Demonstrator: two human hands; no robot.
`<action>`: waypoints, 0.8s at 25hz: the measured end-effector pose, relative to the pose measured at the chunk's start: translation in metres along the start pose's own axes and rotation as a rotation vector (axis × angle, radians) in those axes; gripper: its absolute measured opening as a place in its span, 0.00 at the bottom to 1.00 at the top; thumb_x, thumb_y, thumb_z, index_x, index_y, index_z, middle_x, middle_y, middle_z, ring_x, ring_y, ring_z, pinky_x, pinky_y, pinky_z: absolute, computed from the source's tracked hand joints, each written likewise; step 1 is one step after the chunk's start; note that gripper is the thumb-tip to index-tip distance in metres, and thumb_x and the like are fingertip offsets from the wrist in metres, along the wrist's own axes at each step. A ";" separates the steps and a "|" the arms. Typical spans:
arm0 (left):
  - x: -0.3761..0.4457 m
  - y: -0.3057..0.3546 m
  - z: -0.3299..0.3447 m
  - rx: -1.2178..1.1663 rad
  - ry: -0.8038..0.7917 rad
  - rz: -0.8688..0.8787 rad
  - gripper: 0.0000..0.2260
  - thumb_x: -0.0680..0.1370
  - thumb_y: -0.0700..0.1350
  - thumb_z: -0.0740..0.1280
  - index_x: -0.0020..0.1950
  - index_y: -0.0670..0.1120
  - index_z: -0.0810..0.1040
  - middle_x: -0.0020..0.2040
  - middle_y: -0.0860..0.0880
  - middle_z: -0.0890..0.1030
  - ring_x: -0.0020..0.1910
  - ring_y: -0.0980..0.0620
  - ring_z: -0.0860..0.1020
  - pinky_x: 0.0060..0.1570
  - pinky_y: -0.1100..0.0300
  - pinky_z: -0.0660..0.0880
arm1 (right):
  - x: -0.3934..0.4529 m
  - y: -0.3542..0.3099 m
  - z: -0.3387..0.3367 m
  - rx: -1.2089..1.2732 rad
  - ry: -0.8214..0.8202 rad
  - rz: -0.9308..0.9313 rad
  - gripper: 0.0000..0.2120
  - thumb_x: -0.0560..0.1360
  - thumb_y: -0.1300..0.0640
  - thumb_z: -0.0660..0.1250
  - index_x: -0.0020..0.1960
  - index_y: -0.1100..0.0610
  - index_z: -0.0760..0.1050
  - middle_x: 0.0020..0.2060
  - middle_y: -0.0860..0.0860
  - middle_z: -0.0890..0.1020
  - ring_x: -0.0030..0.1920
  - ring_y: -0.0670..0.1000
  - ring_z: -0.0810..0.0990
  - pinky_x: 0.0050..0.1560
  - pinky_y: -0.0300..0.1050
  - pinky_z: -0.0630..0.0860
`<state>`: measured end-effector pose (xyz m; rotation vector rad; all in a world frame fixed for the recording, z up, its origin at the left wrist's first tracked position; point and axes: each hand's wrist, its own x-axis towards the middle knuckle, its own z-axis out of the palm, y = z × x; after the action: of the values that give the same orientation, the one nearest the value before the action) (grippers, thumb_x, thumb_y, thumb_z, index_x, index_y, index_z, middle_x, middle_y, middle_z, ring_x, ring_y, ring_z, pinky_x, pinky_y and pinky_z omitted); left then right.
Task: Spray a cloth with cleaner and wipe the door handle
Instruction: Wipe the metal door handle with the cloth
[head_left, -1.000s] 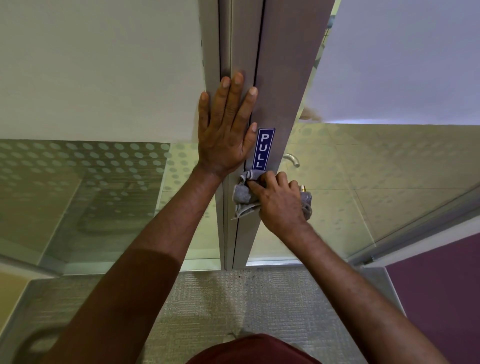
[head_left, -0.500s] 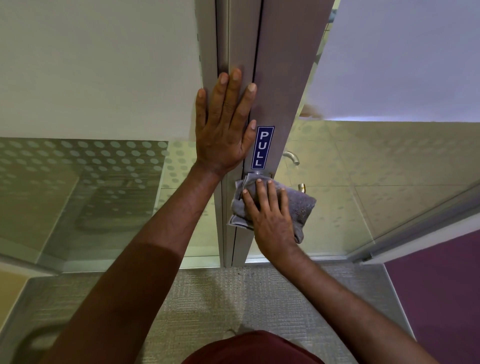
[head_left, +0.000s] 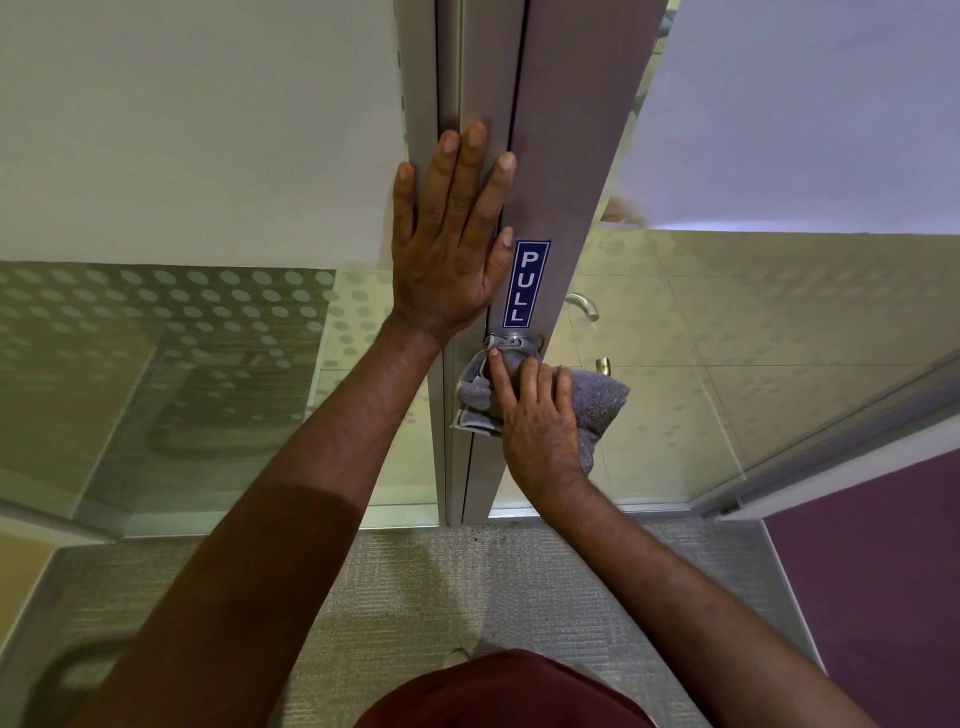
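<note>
Head view: Your left hand (head_left: 449, 244) lies flat on the grey door stile (head_left: 561, 156), fingers spread and extended, holding nothing; it braces the door. Your right hand (head_left: 540, 421) presses a grey terry cloth (head_left: 597, 405) against the door just below the blue PULL sticker (head_left: 524, 283). Its fingers are extended over the cloth and pin it to the door rather than curling round it, with the index fingertip at the small round fitting under the sticker.

The handle on this side is hidden beneath the cloth. A curved metal lever (head_left: 584, 304) shows through the glass (head_left: 727, 338) on the far side.

Handling: the cloth looks soft, light and limp, so it will bunch and slide. Keep it folded under a flat palm. Judging from the layout, the handle will be rigid and smooth, so wrap the cloth round it and grip.

No spray bottle is visible.
</note>
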<state>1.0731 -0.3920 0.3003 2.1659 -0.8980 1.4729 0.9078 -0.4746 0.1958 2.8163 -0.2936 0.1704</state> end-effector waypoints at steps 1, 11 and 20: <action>0.000 0.000 0.000 0.003 -0.003 0.000 0.24 0.85 0.51 0.58 0.80 0.45 0.62 0.77 0.36 0.70 0.78 0.39 0.61 0.81 0.47 0.40 | 0.001 0.004 0.000 0.028 0.010 -0.011 0.40 0.77 0.54 0.64 0.84 0.55 0.50 0.65 0.63 0.72 0.66 0.64 0.73 0.73 0.62 0.63; 0.000 0.000 0.003 0.025 0.003 0.006 0.24 0.85 0.51 0.60 0.80 0.45 0.63 0.77 0.37 0.70 0.78 0.39 0.62 0.82 0.46 0.41 | -0.034 0.034 -0.004 0.052 -0.069 -0.011 0.46 0.76 0.55 0.69 0.84 0.56 0.43 0.78 0.65 0.62 0.79 0.66 0.60 0.80 0.65 0.52; 0.000 0.001 0.001 -0.001 0.009 0.001 0.23 0.85 0.51 0.59 0.79 0.45 0.63 0.77 0.36 0.71 0.78 0.39 0.62 0.81 0.47 0.40 | 0.005 -0.019 -0.019 -0.008 -0.161 0.157 0.33 0.79 0.51 0.56 0.78 0.68 0.54 0.69 0.67 0.71 0.70 0.66 0.71 0.77 0.62 0.62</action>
<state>1.0734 -0.3932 0.2995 2.1572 -0.8962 1.4810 0.9154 -0.4517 0.2086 2.8031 -0.5508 -0.0236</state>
